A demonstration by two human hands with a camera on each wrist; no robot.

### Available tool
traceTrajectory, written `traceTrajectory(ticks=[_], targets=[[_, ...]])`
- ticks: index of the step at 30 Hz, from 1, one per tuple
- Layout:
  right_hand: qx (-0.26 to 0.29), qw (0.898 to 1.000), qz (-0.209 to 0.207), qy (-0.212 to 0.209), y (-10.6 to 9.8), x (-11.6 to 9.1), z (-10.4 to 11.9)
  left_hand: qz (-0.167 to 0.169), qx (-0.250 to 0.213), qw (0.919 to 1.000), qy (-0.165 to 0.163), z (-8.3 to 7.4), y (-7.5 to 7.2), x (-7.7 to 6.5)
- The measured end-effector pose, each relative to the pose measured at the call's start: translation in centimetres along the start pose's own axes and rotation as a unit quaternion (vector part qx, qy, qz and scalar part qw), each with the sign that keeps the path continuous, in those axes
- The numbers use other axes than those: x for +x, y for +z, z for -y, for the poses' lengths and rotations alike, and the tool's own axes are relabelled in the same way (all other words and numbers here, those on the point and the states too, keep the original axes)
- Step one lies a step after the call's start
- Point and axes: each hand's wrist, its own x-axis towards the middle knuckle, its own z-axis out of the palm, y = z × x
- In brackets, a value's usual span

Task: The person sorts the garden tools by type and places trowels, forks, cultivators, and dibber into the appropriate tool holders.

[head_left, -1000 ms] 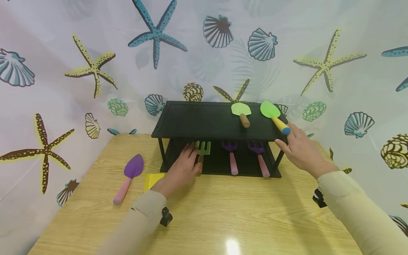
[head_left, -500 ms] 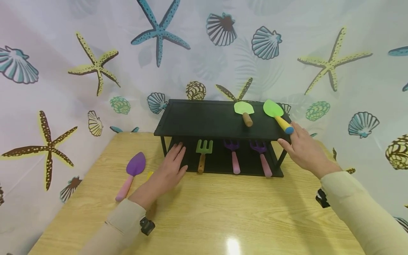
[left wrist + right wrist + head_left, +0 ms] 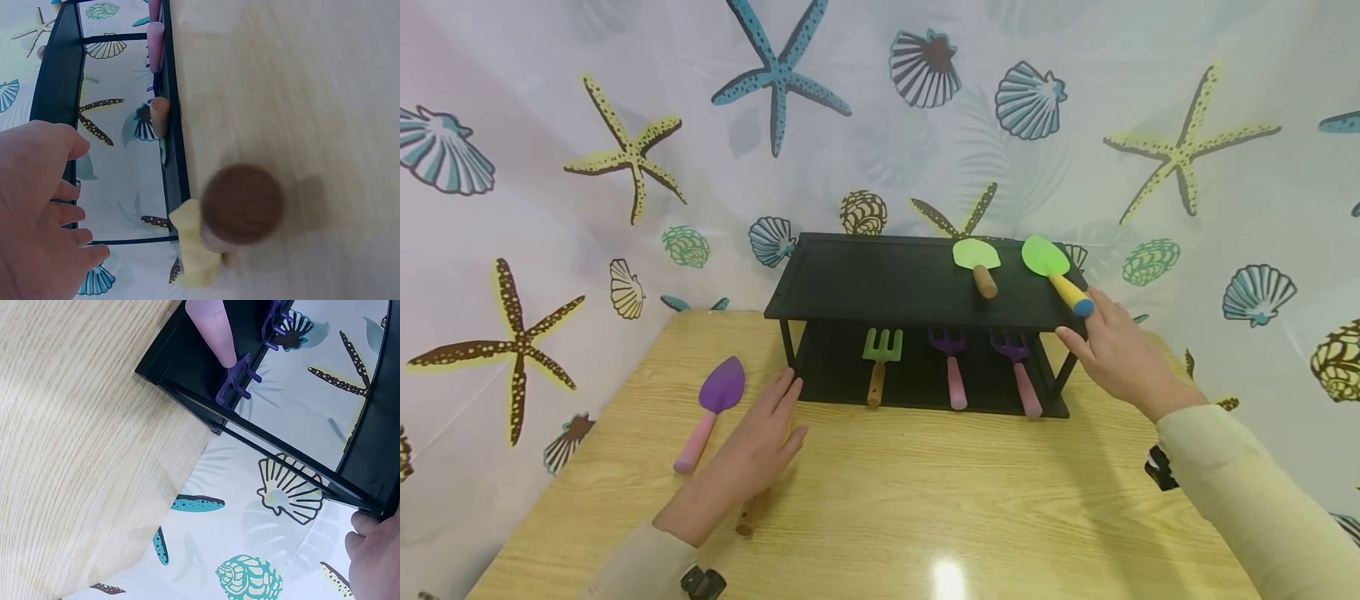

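My left hand (image 3: 752, 442), fingers extended and thumb apart, is over a yellow tool in the head view; its wooden handle (image 3: 749, 515) pokes out below the palm. The left wrist view shows that tool's yellow blade (image 3: 195, 247) beside the handle end. My right hand (image 3: 1123, 354) grips the right front corner of a black two-tier shelf (image 3: 887, 283), fingers along its side. On the lower tier lie a green hand fork (image 3: 880, 358) with a wooden handle and two purple forks (image 3: 955, 379) (image 3: 1022, 375) with pink handles.
A green trowel with a yellow handle (image 3: 1067, 292) and a pale green shovel with a wooden handle (image 3: 985, 282) lie on the upper tier. A purple trowel (image 3: 718, 392) with a pink handle lies on the table left of the shelf. A shell-patterned cloth (image 3: 880, 125) hangs behind.
My left hand has left the green fork on the lower tier and moved toward the front left, over the yellow tool. My right hand stays at the shelf corner.
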Motion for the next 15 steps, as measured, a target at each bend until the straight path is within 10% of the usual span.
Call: traceTrajectory(ticks=[15], targets=[[-0.002,1.0,0.004,0.007,-0.1,0.0,0.1,-0.032,0.019,0.9993,-0.003,1.2,2.2,-5.0]])
